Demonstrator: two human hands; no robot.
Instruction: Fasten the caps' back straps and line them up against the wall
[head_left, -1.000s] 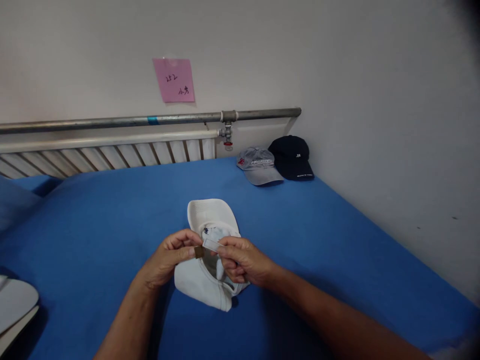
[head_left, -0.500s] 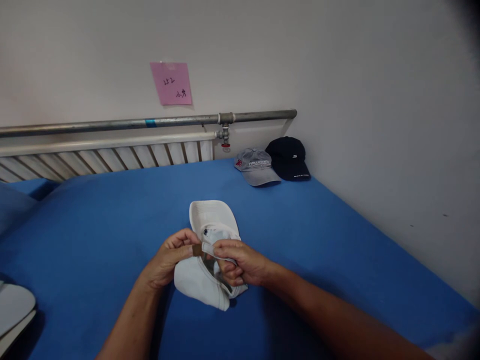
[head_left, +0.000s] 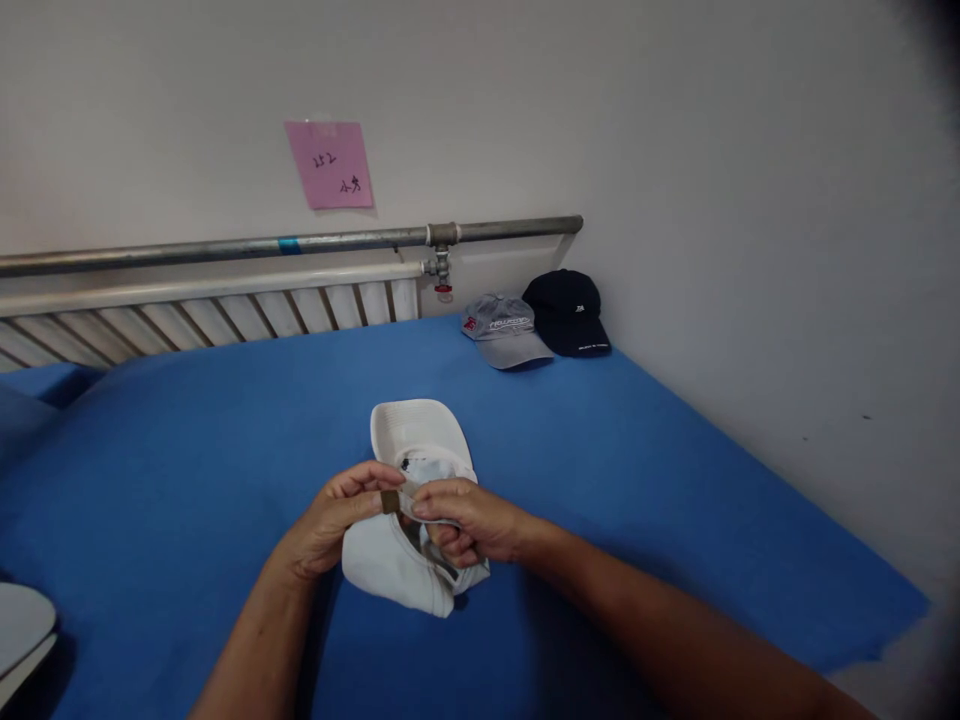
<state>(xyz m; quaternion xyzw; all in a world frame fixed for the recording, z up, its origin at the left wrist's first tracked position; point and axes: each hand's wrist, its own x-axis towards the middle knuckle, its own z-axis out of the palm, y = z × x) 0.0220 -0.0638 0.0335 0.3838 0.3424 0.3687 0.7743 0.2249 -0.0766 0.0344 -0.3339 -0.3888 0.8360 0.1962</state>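
Note:
A white baseball cap lies on the blue surface, its inside facing up and its brim pointing away from me. My left hand is closed on the cap's back strap at a brown buckle-like piece, pinched between thumb and fingers. On the other side, my right hand pinches the light strap close to that brown piece, its lower fingers curled inside the cap opening. Part of the strap is hidden behind my fingers.
A grey cap and a black cap sit side by side at the back right by the wall. Behind the blue surface run a radiator and a metal pipe. White objects stand at the left edge.
My right hand has shifted slightly left along the strap, closer to the brown piece. The whole view has moved a little, so the scene sits further left.

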